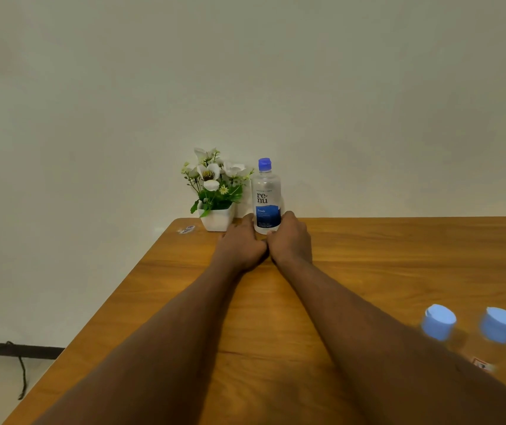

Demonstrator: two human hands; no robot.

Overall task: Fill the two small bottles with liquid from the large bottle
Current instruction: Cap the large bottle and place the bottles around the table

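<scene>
At frame centre, left hand [241, 244] and right hand [291, 240] clasp the base of the capped renu solution bottle [265, 194], seemingly fetching it (two small bottles [439, 322] wait capped, lower right); the next move should call for lifting, then uncapping.

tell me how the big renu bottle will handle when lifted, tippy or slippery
Probably tippy: the big bottle is tall and narrow, and the left hand and right hand hold it only at the base. Its clear plastic looks smooth, so perhaps slippery. Likely rigid, not floppy.
</scene>
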